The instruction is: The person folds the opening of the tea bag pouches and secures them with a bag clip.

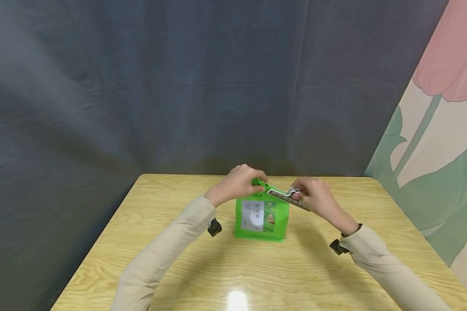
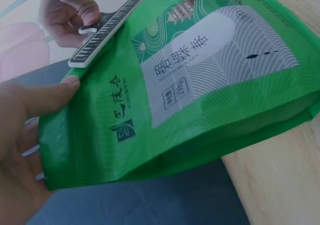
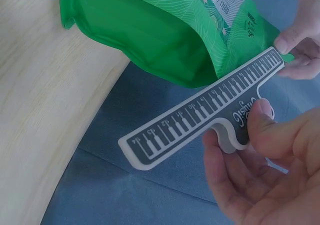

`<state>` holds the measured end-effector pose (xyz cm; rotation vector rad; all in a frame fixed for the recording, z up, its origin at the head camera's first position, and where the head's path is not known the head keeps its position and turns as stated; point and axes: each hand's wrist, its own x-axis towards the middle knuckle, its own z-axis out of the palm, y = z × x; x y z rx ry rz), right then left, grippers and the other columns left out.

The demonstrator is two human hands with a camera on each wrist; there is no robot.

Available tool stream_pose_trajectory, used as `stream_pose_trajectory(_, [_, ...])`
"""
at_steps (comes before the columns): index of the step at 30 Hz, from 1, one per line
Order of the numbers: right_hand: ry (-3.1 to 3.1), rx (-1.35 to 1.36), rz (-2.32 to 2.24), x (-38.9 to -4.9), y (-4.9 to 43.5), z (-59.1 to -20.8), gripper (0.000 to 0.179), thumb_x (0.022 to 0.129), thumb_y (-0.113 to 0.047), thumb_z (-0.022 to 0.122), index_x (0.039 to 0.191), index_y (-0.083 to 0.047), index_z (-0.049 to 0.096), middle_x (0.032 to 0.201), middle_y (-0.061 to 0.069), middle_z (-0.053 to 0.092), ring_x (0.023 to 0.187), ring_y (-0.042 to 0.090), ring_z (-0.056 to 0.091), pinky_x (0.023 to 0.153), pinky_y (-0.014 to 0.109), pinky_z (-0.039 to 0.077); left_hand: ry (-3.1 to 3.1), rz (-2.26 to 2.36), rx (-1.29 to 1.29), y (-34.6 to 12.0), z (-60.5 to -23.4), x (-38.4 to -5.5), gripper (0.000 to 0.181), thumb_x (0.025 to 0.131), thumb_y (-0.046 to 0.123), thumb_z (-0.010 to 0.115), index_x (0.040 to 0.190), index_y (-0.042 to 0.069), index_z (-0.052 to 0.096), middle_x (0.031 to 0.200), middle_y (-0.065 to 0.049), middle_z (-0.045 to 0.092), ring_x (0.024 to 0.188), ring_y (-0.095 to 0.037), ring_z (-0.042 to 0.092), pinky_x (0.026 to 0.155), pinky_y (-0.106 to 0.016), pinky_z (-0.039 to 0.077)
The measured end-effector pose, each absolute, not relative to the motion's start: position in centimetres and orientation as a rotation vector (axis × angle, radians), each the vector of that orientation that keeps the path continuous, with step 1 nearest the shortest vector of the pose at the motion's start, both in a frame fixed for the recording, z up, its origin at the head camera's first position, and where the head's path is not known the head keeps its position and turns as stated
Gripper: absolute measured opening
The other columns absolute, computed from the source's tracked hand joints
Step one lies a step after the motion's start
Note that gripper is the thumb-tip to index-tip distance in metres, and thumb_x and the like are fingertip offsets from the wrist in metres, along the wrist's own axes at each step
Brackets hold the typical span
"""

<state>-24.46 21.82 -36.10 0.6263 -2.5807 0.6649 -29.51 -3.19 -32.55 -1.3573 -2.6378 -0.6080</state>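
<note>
A green tea bag [image 1: 282, 218] with a grey and white label stands upright on the table, its top edge slanted. My left hand [image 1: 239, 183] pinches the bag's top at one corner, thumb on the printed front. With its thumb and fingers, my right hand [image 1: 315, 196] holds the handle of a long music clip [image 3: 200, 110] patterned with piano keys and numbers. In the left wrist view the clip [image 2: 105, 32] lies along the bag's top edge, close to my left thumb. Its far end sticks out past the side of the bag in the right wrist view.
The wooden table [image 1: 171, 259] reaches back to a dark grey curtain [image 1: 218, 86]. To the right is a wall [image 1: 436, 160] painted with a pink tulip and green leaves. A small dark camera [image 1: 214, 227] hangs at the left wrist, another device [image 1: 337, 247] at the right.
</note>
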Motion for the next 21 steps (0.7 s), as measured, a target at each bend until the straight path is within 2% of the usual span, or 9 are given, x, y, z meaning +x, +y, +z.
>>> stream_pose_trajectory(4, [-2.551, 0.63, 0.658, -24.4, 21.85, -36.25, 0.012, 0.079, 0.003, 0.079, 0.085, -0.005, 0.072, 0.078, 0.004, 0.071, 0.066, 0.017, 0.066, 0.065, 0.047, 0.05, -2.584, -0.689, -1.37, -3.31, -32.86, -29.6, 0.014, 0.089, 0.015, 0.076, 0.102, 0.01, 0.077, 0.096, 0.0, 0.074, 0.073, -0.004, 0.065, 0.062, -0.019, 0.048])
stream_pose_trajectory(11, [-2.49, 0.601, 0.631, -24.74, 21.31, -36.9, 0.016, 0.076, 0.009, 0.072, 0.08, -0.007, 0.073, 0.072, 0.0, 0.069, 0.06, 0.011, 0.056, 0.06, 0.039, 0.044, -2.527, -0.735, -1.356, -3.31, -33.44, -29.63, 0.011, 0.088, 0.01, 0.077, 0.098, 0.008, 0.078, 0.095, -0.004, 0.075, 0.074, -0.011, 0.068, 0.063, -0.019, 0.048])
stream_pose_trajectory(16, [-2.486, 0.587, 0.655, -24.72, 20.9, -36.78, 0.014, 0.078, 0.008, 0.074, 0.083, -0.006, 0.073, 0.074, 0.002, 0.069, 0.058, 0.012, 0.051, 0.058, 0.037, 0.04, -2.52, -0.729, -1.358, -3.46, -33.49, -29.58, 0.012, 0.088, 0.01, 0.077, 0.1, 0.009, 0.078, 0.095, -0.003, 0.075, 0.068, -0.007, 0.063, 0.059, -0.02, 0.044])
stream_pose_trajectory(21, [-2.55, 0.595, 0.673, -24.68, 21.1, -36.53, 0.012, 0.081, 0.002, 0.077, 0.09, -0.004, 0.072, 0.08, 0.004, 0.07, 0.063, 0.014, 0.058, 0.062, 0.041, 0.044, -2.552, -0.66, -1.341, -4.15, -33.33, -29.68, 0.022, 0.088, 0.017, 0.078, 0.109, 0.012, 0.076, 0.101, 0.0, 0.075, 0.06, -0.004, 0.055, 0.056, -0.02, 0.039])
